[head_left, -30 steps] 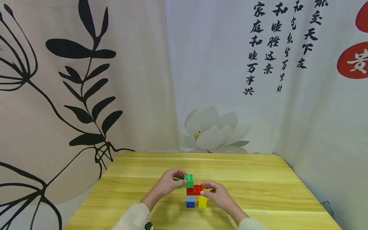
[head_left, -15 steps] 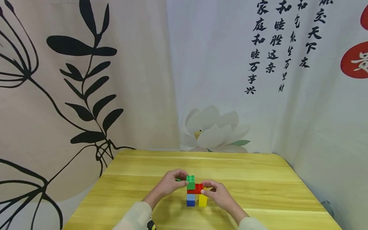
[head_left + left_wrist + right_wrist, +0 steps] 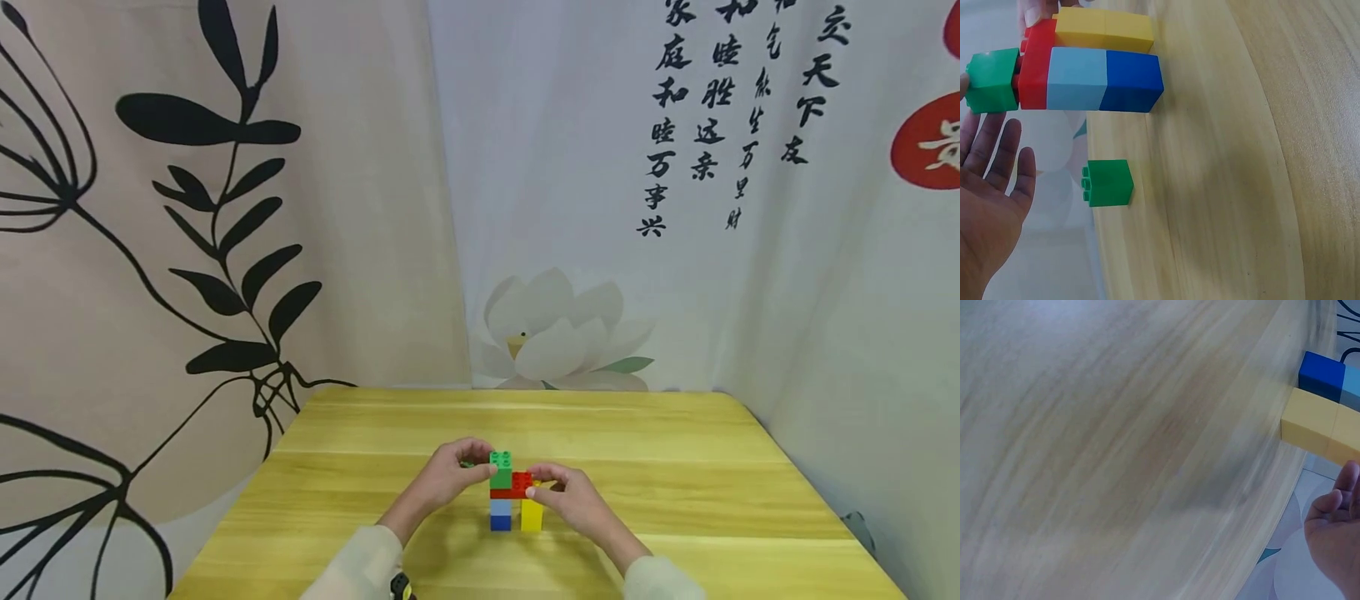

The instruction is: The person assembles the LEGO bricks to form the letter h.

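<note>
A small bridge of toy bricks stands near the middle of the table. Its left leg is a light blue brick (image 3: 1077, 80) over a dark blue brick (image 3: 1134, 81); two yellow bricks (image 3: 1105, 30) form the right leg. Across both lies a red brick (image 3: 522, 482). My left hand (image 3: 442, 481) pinches a green brick (image 3: 501, 477) at the red brick's left end, where studs show in a narrow gap in the left wrist view. At the right end my right hand (image 3: 576, 504) holds the red brick between thumb and fingers.
Another green brick (image 3: 1110, 182) stands on the wooden table (image 3: 660, 467), mostly hidden behind my left hand in the head view. A printed curtain (image 3: 375, 208) hangs behind the table's far edge.
The green brick in my left hand has come slightly right and down, from above the red brick onto its left end. My right hand stays at the red brick.
</note>
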The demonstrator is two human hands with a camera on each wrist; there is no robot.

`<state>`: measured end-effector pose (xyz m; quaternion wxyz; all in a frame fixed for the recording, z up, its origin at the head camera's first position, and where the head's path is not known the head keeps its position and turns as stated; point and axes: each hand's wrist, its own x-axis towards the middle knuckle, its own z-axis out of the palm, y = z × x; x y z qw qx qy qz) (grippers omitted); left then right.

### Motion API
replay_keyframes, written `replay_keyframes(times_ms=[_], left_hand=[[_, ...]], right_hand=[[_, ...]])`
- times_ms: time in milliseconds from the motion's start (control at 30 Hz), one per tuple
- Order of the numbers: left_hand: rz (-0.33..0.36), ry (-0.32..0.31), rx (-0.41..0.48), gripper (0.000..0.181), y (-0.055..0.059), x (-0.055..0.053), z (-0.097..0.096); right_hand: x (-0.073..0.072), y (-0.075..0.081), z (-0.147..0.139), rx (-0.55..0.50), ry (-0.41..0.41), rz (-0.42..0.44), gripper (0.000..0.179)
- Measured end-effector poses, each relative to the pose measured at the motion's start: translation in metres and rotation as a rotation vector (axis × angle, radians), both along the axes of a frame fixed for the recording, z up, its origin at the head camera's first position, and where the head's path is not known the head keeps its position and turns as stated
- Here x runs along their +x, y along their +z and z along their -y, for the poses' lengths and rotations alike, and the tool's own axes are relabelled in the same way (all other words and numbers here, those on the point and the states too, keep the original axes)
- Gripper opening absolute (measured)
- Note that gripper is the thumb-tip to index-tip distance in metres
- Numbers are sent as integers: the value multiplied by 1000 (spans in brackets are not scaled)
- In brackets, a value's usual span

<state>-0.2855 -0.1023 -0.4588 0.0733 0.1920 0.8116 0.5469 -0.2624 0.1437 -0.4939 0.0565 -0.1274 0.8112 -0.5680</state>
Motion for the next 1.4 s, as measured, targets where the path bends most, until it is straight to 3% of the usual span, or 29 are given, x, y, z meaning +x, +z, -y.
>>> replay_keyframes(times_ms=[600, 1233, 1400], left_hand=[[-67, 31, -14, 25, -4, 0, -2], [-36, 60, 19, 20, -13, 3, -8], [-60, 60, 24, 22, -13, 3, -8]], right_hand=[[1, 1, 3, 2, -26, 12, 41], [2, -2, 2, -14, -33, 20, 40], [2, 0, 2, -15, -28, 14, 42]])
